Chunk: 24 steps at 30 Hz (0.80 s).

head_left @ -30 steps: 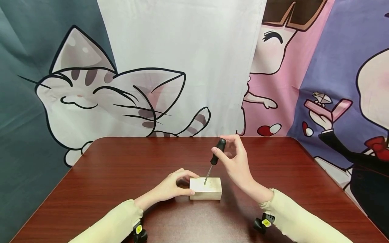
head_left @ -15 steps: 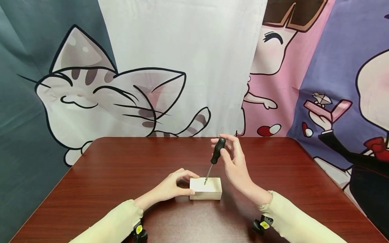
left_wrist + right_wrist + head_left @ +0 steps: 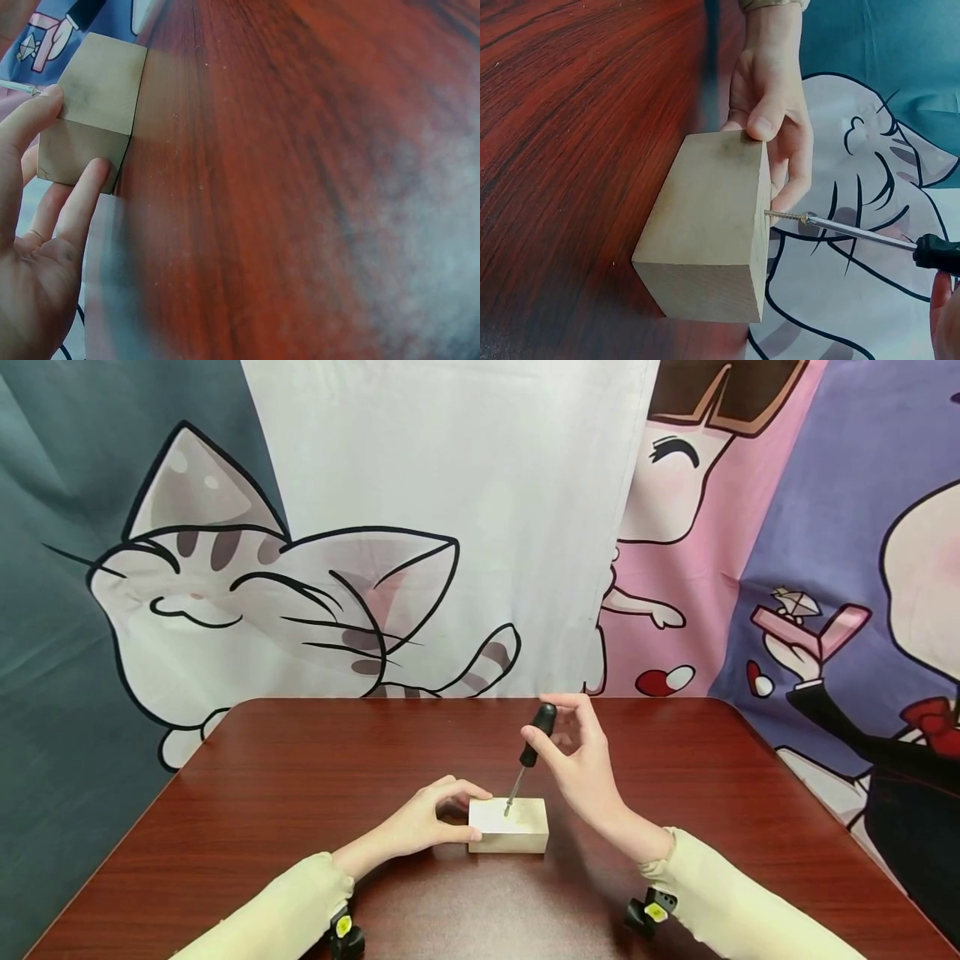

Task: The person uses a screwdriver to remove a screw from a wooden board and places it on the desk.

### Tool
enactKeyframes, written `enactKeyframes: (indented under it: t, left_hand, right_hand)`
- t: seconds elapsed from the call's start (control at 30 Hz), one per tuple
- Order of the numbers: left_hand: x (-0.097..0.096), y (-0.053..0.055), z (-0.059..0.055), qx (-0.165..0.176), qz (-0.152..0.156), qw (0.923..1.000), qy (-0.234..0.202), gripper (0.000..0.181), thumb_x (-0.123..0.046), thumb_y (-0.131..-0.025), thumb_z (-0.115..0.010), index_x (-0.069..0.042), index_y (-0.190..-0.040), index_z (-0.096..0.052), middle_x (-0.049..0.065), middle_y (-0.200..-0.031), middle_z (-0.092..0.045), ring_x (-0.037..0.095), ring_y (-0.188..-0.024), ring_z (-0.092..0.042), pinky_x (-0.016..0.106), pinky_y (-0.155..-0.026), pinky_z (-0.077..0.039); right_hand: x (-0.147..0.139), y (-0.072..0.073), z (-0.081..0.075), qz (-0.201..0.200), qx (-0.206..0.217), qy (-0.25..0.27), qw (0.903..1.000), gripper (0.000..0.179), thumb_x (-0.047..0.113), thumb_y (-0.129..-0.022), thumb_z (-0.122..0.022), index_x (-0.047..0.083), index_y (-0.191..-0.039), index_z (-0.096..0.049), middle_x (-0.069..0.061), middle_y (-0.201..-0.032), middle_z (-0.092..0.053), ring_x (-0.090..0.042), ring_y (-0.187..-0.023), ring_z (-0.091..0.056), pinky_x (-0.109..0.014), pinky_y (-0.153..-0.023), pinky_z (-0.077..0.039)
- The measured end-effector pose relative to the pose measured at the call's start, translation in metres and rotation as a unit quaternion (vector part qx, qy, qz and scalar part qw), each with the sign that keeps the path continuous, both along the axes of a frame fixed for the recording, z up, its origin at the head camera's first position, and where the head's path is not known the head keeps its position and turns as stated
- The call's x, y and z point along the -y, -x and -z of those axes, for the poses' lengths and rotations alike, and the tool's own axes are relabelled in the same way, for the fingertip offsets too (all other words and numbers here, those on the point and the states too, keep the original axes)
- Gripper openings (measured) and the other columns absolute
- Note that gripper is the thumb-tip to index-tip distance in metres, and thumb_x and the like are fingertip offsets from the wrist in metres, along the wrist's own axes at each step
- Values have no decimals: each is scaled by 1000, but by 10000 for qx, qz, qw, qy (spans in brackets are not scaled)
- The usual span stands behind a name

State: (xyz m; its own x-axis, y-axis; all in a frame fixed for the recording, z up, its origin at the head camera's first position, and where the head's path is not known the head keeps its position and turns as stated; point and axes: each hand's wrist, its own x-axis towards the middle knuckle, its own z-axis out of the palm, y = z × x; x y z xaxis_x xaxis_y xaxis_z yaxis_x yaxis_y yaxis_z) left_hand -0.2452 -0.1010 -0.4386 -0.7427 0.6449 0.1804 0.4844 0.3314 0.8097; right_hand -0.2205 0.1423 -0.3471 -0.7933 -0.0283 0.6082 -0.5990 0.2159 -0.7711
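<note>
A pale wooden block [image 3: 517, 842] lies on the table. My left hand [image 3: 416, 822] grips its left end, thumb on the near side and fingers on the far side. In the right wrist view a brass-coloured screw [image 3: 781, 215] stands part way into the block's top face. The tip of a screwdriver [image 3: 862, 232] meets the screw head. My right hand [image 3: 588, 768] pinches the screwdriver's black handle between thumb and fingers, with the tool leaning slightly right at the top. Only a fingertip of that hand shows in the right wrist view.
The dark red wooden table [image 3: 300, 760] reaches back to a cartoon-printed curtain [image 3: 450, 485] just behind its far edge. Black camera mounts [image 3: 651, 912] hang under both wrists, close over the table.
Half a second ago the right thumb was drawn back to the right of the handle; now it lies forward across it, much as one second ago. The left hand and block stay put.
</note>
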Motion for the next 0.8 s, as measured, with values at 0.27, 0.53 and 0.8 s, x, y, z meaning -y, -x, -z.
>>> enactKeyframes:
  t: [0.27, 0.53, 0.8]
  left_hand:
    - [0, 0, 0, 17, -33, 10000, -28, 49, -33, -81, -82, -30, -126, -64, -3, -106, -58, 7, -101, -65, 30, -94, -53]
    - [-1, -1, 0, 59, -52, 10000, -5, 49, -32, -81, -82, -32, -126, -63, -4, -107, -58, 6, -101, -66, 28, -94, -53]
    - [0, -2, -1, 91, -44, 9999, -11, 48, -33, -81, -82, -32, -126, -63, -2, -107, -58, 6, -101, -66, 29, -94, -54]
  right_hand:
    - [-4, -1, 1, -296, -17, -190, 9994, 47, 6, -94, -65, 17, -138, -53, -7, -111, -68, -9, -97, -68, -20, -84, -56]
    - [-5, 1, 2, -623, 151, 130, 9979, 45, 3, -98, -57, 11, -140, -43, 2, -121, -63, -10, -107, -66, -24, -85, -58]
    - [-1, 0, 0, 342, 239, -145, 9990, 50, 1, -84, -75, 10, -128, -55, -6, -108, -57, -11, -88, -57, -22, -70, -53]
